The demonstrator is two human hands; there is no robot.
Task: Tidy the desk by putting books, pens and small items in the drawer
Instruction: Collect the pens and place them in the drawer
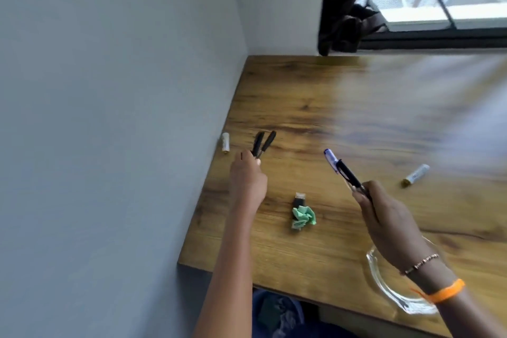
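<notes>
Already we have pens in both hands; our left hand point(248, 178) is curled round two black pens point(263, 144) by their lower ends, near the wall edge of the desk point(356, 107), and our right hand point(389, 217) pinches a black pen and a blue-capped pen point(344, 170) together, held above the desk top; these are light, stiff and smooth, so we judge that a pair can slide or scissor apart unless gripped near the middle; still lying on the wood are a white battery point(225, 142) by the wall, another battery point(415, 175) well to the right, and a small black plug point(299, 199) touching a crumpled green paper point(303, 218); the batteries will roll, the paper is soft and weightless; a glass dish point(384, 280) sits under our right wrist, fragile; the drawer is not in view
</notes>
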